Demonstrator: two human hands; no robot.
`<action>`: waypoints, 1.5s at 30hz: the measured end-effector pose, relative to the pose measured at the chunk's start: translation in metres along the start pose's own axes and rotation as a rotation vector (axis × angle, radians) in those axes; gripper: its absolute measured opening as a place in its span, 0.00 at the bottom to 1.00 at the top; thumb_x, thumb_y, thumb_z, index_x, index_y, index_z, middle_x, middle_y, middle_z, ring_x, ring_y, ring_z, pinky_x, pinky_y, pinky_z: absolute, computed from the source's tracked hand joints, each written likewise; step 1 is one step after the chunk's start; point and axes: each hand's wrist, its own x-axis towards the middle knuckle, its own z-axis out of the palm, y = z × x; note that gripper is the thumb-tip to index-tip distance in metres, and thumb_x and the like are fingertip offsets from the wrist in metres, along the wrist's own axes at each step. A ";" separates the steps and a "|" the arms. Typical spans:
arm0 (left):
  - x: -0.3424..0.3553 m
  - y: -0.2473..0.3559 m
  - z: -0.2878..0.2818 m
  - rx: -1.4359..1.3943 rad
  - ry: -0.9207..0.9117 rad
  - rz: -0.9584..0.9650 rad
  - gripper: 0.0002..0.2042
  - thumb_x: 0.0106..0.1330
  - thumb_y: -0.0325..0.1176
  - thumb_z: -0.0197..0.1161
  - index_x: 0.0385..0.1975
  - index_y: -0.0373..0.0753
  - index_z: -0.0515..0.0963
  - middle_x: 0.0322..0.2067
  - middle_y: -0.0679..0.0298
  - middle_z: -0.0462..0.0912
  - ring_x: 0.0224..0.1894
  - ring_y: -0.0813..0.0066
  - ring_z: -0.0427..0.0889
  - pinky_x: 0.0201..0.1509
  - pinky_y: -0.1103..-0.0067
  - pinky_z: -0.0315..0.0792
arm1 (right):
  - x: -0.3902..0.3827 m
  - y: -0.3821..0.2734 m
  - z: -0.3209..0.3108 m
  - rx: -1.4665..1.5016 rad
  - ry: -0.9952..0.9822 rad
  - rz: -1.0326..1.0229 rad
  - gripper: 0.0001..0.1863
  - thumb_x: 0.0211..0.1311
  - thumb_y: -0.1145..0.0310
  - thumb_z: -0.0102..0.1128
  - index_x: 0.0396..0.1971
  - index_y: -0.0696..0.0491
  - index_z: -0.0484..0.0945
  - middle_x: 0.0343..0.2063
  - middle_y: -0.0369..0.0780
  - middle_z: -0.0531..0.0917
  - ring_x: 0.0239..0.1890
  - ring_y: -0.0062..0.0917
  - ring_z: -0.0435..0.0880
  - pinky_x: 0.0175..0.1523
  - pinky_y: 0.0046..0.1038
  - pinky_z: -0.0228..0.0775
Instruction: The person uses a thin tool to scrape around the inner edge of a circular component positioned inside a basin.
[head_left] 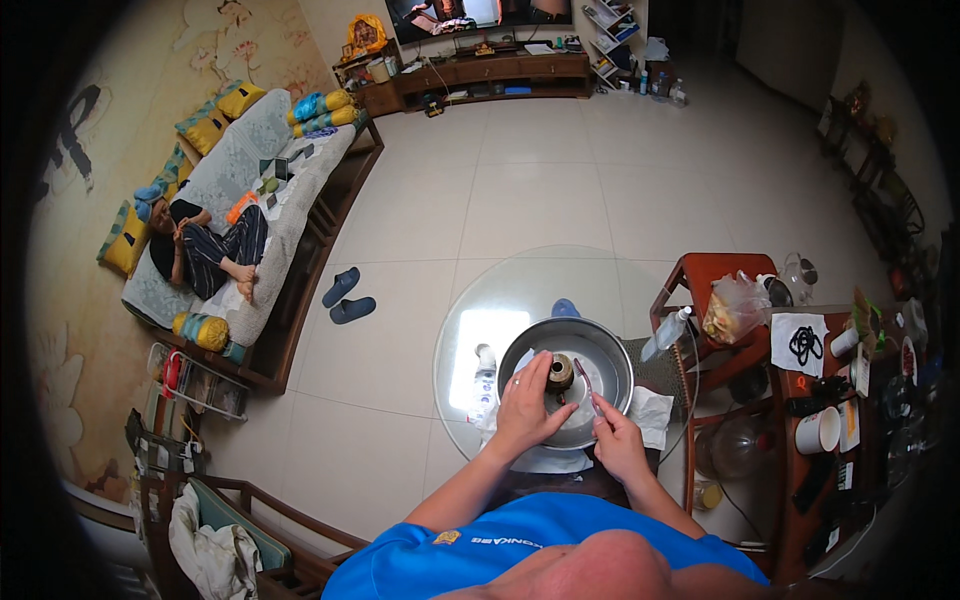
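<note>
A round glass tabletop (508, 282) carries a wide metal basin (614, 362); liquid content cannot be determined. A white sheet (653, 412) lies right of the basin; a clear bottle (666, 336) is beyond it. Left hand (527, 410): partly open, curved around a small brownish pot (562, 374) within the basin's outline; firmness of grip not visible. Right hand (619, 446): fingers closed on a slim tool (583, 375) beside the pot.

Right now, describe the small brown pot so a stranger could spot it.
On the round glass table is a wide metal basin. Within its rim, at the left hand, is the small brown pot: round and dark-mouthed, unlike the slender reddish stick in the right hand.
</note>
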 end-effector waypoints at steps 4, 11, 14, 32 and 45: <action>-0.001 0.004 -0.002 -0.030 -0.061 -0.104 0.40 0.56 0.38 0.73 0.69 0.33 0.64 0.64 0.48 0.70 0.64 0.48 0.72 0.67 0.62 0.67 | -0.001 0.001 -0.002 -0.018 0.022 0.005 0.22 0.75 0.71 0.51 0.67 0.50 0.75 0.21 0.29 0.75 0.18 0.11 0.70 0.23 0.21 0.64; -0.003 -0.003 0.001 -0.034 -0.010 -0.018 0.36 0.56 0.27 0.65 0.69 0.32 0.64 0.63 0.46 0.72 0.64 0.49 0.73 0.68 0.62 0.66 | 0.000 0.000 -0.002 -0.006 0.009 0.029 0.23 0.75 0.72 0.51 0.68 0.50 0.73 0.24 0.30 0.75 0.18 0.10 0.69 0.23 0.19 0.63; -0.001 -0.006 0.003 -0.051 -0.011 0.005 0.35 0.55 0.23 0.61 0.68 0.31 0.64 0.63 0.45 0.72 0.64 0.48 0.74 0.70 0.61 0.65 | -0.001 -0.004 -0.002 0.070 0.018 0.034 0.24 0.75 0.72 0.52 0.68 0.50 0.72 0.25 0.30 0.75 0.18 0.10 0.69 0.23 0.19 0.63; -0.007 -0.014 0.015 0.048 0.035 -0.136 0.29 0.60 0.19 0.55 0.65 0.41 0.71 0.55 0.54 0.75 0.61 0.53 0.72 0.74 0.50 0.55 | -0.002 0.008 -0.004 0.061 -0.015 0.033 0.24 0.76 0.73 0.49 0.70 0.53 0.69 0.26 0.33 0.75 0.14 0.11 0.67 0.19 0.18 0.60; -0.005 -0.011 0.014 0.028 0.123 -0.127 0.28 0.60 0.24 0.59 0.64 0.37 0.71 0.56 0.53 0.74 0.61 0.52 0.72 0.73 0.50 0.56 | -0.003 0.006 -0.002 0.072 -0.016 0.034 0.24 0.76 0.73 0.49 0.70 0.52 0.70 0.27 0.33 0.75 0.14 0.11 0.68 0.19 0.17 0.60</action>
